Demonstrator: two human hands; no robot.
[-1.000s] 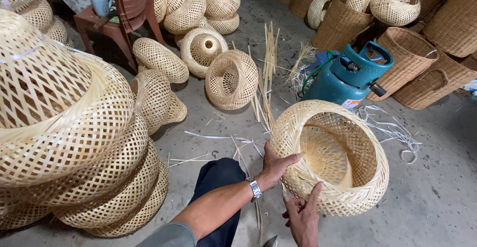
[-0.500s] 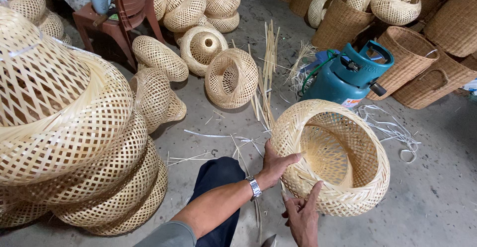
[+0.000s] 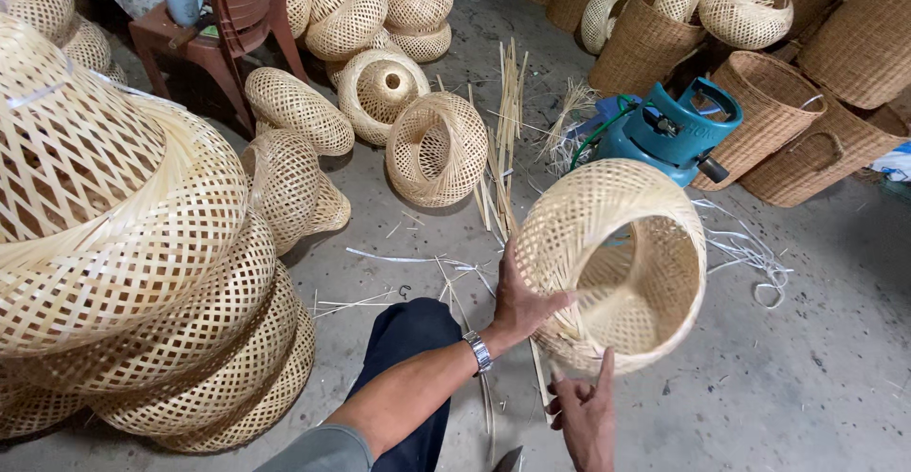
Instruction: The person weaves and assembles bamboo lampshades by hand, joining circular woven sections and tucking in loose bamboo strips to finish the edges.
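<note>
Concrete floor (image 3: pixel 816 377) runs under everything, littered with bamboo slivers. Nearest, the right hand (image 3: pixel 581 417) rests open, fingertips at the lower rim of a woven bamboo shade (image 3: pixel 607 263); the left hand (image 3: pixel 520 301) closes its grip on the rim's near edge, holding the shade tilted, mouth toward the camera. Its weave looks complete and evenly closed, so only checking or trimming seems left. Left of the knee rises a stack (image 3: pixel 142 273) of finished shades. Farther off lie loose strips (image 3: pixel 506 130), a blue gas cylinder (image 3: pixel 669 130) and brown baskets (image 3: pixel 773 111).
</note>
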